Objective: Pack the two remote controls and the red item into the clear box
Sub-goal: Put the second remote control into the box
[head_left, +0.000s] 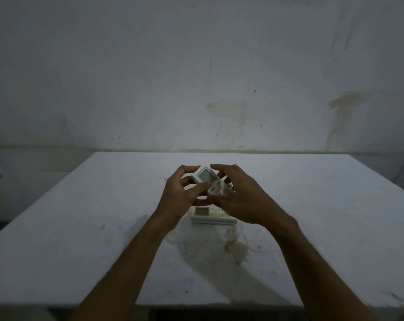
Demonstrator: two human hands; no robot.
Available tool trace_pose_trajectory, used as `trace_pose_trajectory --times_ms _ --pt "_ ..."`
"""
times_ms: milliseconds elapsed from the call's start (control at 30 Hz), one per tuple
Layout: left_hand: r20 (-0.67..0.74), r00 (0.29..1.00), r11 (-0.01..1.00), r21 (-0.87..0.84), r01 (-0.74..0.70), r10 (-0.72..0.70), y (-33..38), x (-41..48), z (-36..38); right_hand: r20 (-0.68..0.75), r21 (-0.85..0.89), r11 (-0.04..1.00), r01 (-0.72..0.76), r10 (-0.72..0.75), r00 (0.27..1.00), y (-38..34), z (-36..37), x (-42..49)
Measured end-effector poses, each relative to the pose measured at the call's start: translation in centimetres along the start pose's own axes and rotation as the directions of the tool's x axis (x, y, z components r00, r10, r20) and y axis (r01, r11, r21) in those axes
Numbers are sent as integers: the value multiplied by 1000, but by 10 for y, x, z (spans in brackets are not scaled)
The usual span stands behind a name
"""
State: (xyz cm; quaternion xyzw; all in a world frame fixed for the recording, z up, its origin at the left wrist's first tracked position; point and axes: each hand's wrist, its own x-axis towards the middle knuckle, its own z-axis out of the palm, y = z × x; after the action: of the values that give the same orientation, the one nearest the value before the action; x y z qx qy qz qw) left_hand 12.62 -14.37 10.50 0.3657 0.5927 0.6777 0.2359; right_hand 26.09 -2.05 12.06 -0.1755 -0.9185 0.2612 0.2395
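A white remote control (205, 176) with a grey screen is held tilted in the air over the middle of the table. My left hand (181, 195) grips its left side, thumb on the face. My right hand (246, 201) cups its button end, thumb arched above it. A second white remote control (211, 215) lies flat just below my hands. Faint see-through outlines (243, 240) around and in front of it may be the clear box; I cannot tell whether that remote lies inside it. No red item is visible.
The white table (80, 228) is lit dimly and has smudges and a greyish stain (210, 253) in front of the lying remote. A stained wall (196, 77) rises right behind the table's far edge. The near edge runs below my forearms.
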Motion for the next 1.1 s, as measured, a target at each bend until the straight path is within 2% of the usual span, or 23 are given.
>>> trace_pose_trajectory --times_ms 100,200,267,333,400,467,567,667,867,1100 --pt "50 998 999 25 31 -32 3 -6 -14 44 -19 997 77 -77 996 -5 3 3" --pt "177 984 997 74 -10 -4 -1 -9 -30 112 13 990 138 -139 984 -2 2 4" --pt "242 970 966 246 -85 24 -11 -8 -45 143 34 987 154 -158 977 3 2 5" --pt "244 969 866 477 -147 30 -25 -7 -61 145 31 987 155 -158 977 8 5 5" --pt "229 973 792 598 -120 -26 -40 -10 -71 119 41 988 151 -155 981 13 8 5" --pt "234 965 792 609 -49 -120 -54 -15 -75 128 38 990 134 -137 982 18 13 6" --pt "263 948 731 681 -52 -177 -65 -21 -71 254 -26 990 137 -126 959 23 20 7" --pt "247 960 725 684 -75 -134 -68 -22 -68 375 -33 985 167 -142 916 25 27 6" --pt "238 966 752 654 -83 -101 -74 -20 -71 459 -101 980 173 -108 882 25 34 6" --pt "235 966 765 640 -73 -104 -78 -18 -72 457 -127 972 197 -119 882 24 44 1"
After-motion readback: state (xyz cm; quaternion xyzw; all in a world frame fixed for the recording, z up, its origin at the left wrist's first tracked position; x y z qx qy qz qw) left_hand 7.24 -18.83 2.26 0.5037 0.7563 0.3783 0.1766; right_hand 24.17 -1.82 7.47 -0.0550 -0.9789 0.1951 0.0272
